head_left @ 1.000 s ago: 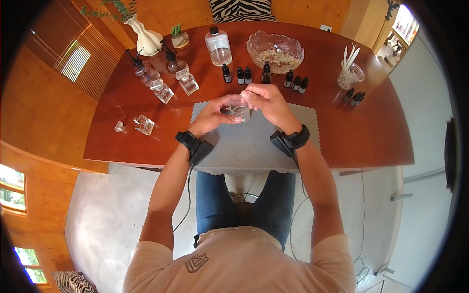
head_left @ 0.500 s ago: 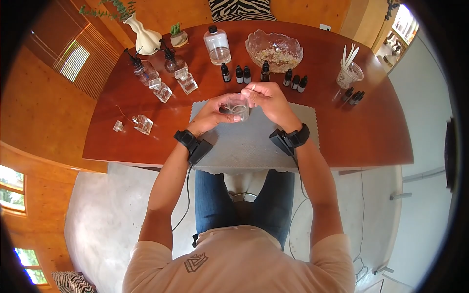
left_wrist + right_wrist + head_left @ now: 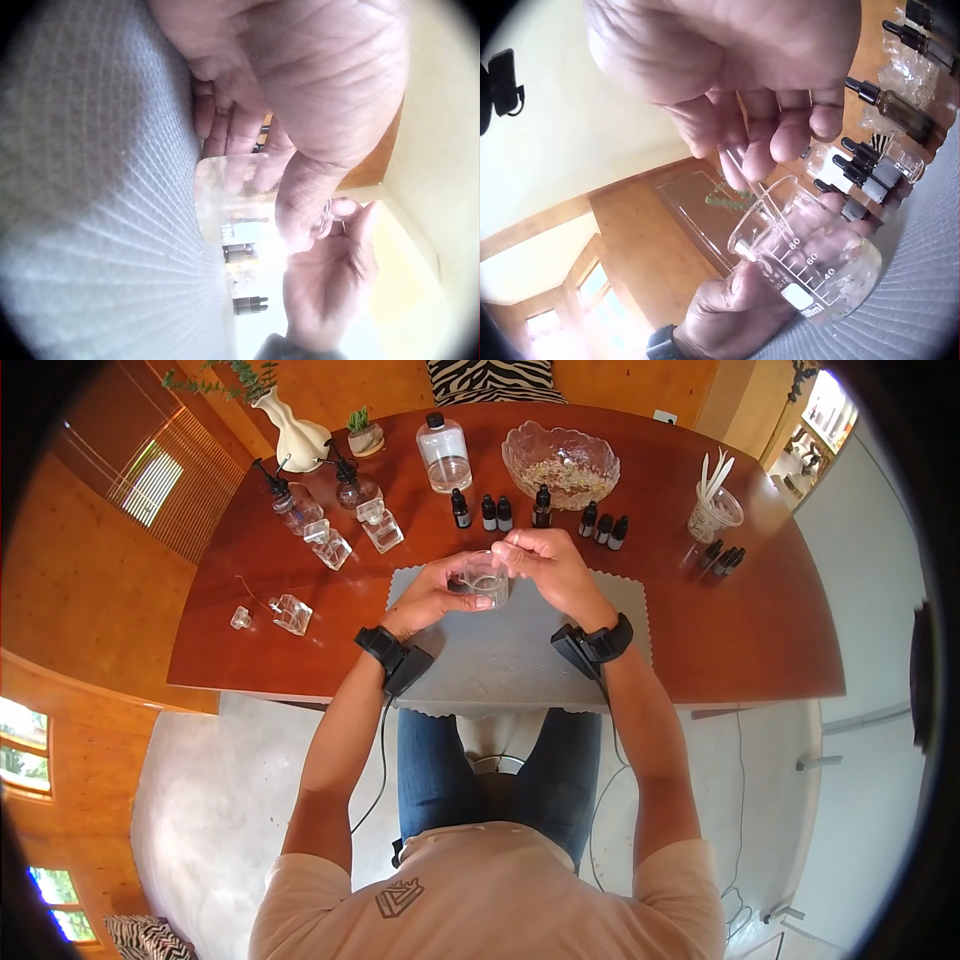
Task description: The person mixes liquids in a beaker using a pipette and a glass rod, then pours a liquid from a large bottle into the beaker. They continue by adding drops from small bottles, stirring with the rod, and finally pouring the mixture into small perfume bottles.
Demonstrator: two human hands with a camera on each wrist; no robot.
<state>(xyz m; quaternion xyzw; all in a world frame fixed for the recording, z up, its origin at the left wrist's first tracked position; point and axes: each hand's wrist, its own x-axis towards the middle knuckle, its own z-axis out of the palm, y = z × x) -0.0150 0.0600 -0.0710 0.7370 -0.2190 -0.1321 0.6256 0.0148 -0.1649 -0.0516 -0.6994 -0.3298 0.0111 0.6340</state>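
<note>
A small clear glass beaker (image 3: 838,264) with white volume marks stands over the grey mat (image 3: 520,665), with a little clear liquid low inside. My left hand (image 3: 437,598) grips it from the side, thumb on the near wall and fingers round the far one. Above the rim, my right hand (image 3: 545,565) pinches a thin clear glass rod (image 3: 762,190) between thumb and fingertips. The rod slants down through the mouth into the beaker, seen best in the right wrist view. In the left wrist view, the left thumb and palm cover part of the beaker.
Several small black-capped dropper bottles (image 3: 541,510) line up behind the mat. Further back are a large clear bottle (image 3: 445,465) and a glass bowl (image 3: 562,470). Square glass bottles (image 3: 380,528) stand left; a cup of white sticks (image 3: 714,518) stands right.
</note>
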